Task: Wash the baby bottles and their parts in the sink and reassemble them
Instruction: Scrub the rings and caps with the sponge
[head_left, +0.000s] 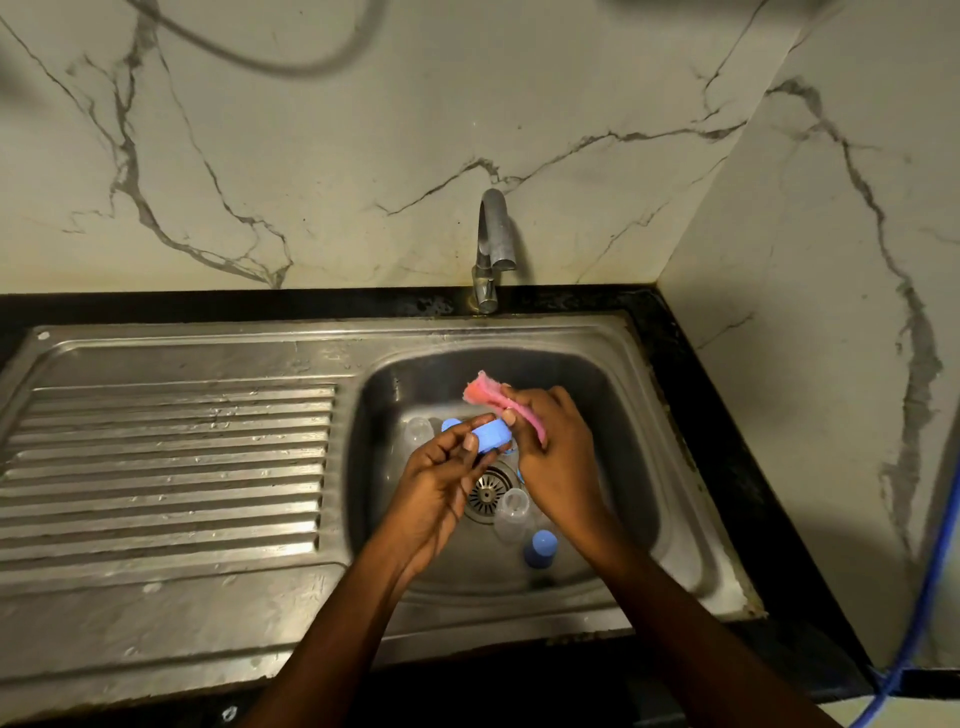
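Gripping a round blue plastic bottle cap (492, 434) between thumb and curled fingers, the left hand (441, 467) holds it above the round steel drain strainer (487, 493) of the stainless steel sink (639, 467). The right hand (556, 457) clutches a pink scrub sponge (485, 393) just beside that cap. A clear plastic bottle (511, 514) lies just right of the drain. A second blue cap (540, 548) sits nearer the person. Beyond the drain, the left fingers mostly hide another blue part (449, 424).

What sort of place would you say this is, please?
Probably a home kitchen: a steel sink with a ribbed drainboard, a tap behind it, and a dark counter against marble-look walls.
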